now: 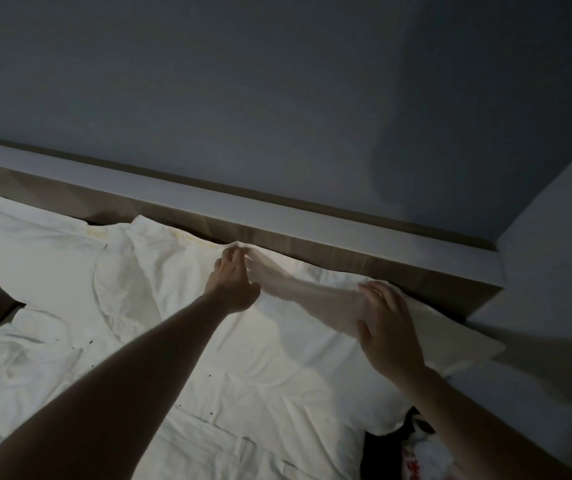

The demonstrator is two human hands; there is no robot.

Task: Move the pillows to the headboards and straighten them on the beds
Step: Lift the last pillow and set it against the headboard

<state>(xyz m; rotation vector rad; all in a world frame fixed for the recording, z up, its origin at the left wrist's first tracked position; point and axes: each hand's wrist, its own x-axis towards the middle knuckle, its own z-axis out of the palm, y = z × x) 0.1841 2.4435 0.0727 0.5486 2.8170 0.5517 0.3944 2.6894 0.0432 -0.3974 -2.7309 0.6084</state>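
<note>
Against the headboard (312, 233), left hand (234, 280) pinches the pillow (277, 327) flap's edge; right hand (386, 332) lies flat, fingers relaxed, on it.

A dim grey-blue wall (277, 81) fills the upper part of the view and meets a lighter side wall (561, 216) at the right. A rumpled white duvet (35, 382) lies lower left. A dark, red-and-white patterned item (412, 448) shows bottom right.
</note>
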